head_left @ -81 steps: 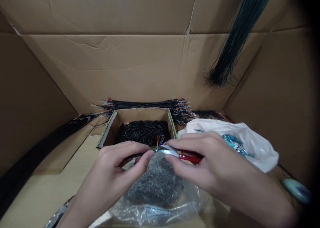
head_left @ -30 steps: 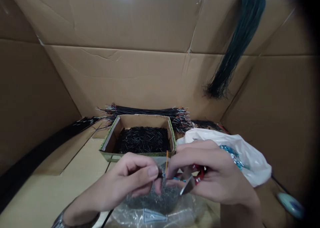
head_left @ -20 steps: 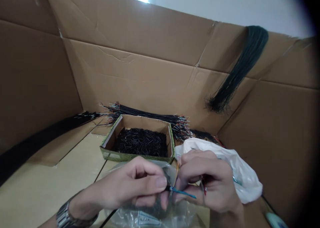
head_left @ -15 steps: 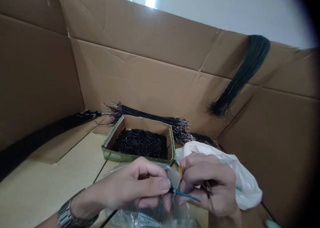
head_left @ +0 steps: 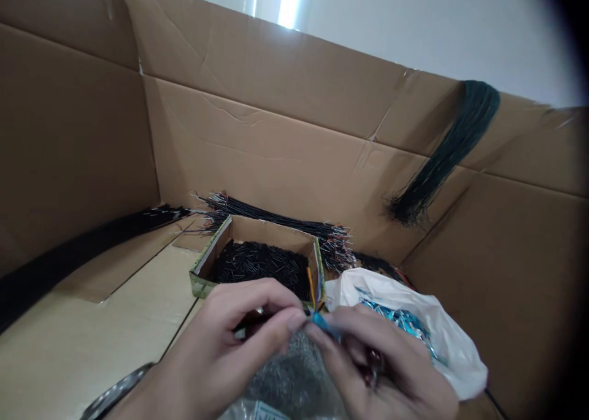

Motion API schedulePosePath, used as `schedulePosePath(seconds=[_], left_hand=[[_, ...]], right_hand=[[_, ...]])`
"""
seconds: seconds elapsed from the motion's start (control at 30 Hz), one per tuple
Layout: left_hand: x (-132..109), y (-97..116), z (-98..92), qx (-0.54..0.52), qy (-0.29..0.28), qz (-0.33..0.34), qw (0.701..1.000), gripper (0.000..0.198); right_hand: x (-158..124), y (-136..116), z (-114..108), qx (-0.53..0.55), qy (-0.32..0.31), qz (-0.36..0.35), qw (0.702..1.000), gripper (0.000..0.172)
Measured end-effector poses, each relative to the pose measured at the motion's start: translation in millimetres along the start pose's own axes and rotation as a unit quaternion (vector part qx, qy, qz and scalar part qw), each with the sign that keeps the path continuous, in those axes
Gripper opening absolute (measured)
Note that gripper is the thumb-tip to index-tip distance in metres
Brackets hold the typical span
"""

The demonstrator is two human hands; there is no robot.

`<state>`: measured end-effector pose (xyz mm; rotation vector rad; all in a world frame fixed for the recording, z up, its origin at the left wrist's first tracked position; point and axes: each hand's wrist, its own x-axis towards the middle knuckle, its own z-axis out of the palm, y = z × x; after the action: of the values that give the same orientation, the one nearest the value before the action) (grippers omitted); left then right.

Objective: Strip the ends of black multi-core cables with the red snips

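My left hand [head_left: 230, 340] pinches a thin black cable just behind its stripped end, where fine coloured wires [head_left: 313, 291] fan out, orange and blue among them. My right hand [head_left: 377, 365] pinches the blue wire at that end with thumb and forefinger, and a small red-handled cutter [head_left: 372, 365] is tucked in its palm, mostly hidden. Both hands hover over a clear plastic bag [head_left: 285, 389] of dark grey bits at the bottom edge.
A small cardboard box [head_left: 209, 267] of short black sleeve pieces sits behind the hands. Bundles of black cables [head_left: 276, 214] lie along the back cardboard wall, more [head_left: 92, 242] at the left. A dark wire bunch [head_left: 442, 156] hangs at right. A white bag [head_left: 442, 340] holds blue foil.
The view has tilted up and left. My right hand has turned palm up and the cutter blade has dropped out of sight; it now pinches the blue wire, while orange points up.
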<state>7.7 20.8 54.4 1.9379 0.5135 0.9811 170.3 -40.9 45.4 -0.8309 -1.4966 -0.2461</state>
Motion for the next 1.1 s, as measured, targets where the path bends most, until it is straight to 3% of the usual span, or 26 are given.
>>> schedulePosePath(seconds=[0.13, 0.33, 0.5, 0.7, 0.87, 1.1], left_hand=[[2, 0, -2.6, 0.080, -0.013, 0.011, 0.997, 0.023], [5, -3, -2.7, 0.141, -0.049, -0.021, 0.989, 0.026], [7, -2, -1.1, 0.154, -0.067, -0.014, 0.986, 0.025], [7, 0, -1.9, 0.162, -0.059, -0.003, 0.985, 0.018], [7, 0, -4.0, 0.175, -0.065, -0.007, 0.982, 0.017], [5, 2, -5.3, 0.183, -0.059, 0.013, 0.981, 0.016]], right_hand=[[1, 9, -20, -0.036, -0.178, -0.008, 0.983, 0.050], [10, 14, -54, -0.111, -0.289, -0.017, 0.951, 0.044], [13, 17, -45, -0.101, -0.272, 0.022, 0.957, 0.015], [20, 22, -38, -0.038, -0.269, 0.149, 0.951, 0.010], [26, 26, -34, 0.032, -0.277, 0.284, 0.918, 0.025], [26, 19, -42, 0.073, -0.286, 0.328, 0.898, 0.035]])
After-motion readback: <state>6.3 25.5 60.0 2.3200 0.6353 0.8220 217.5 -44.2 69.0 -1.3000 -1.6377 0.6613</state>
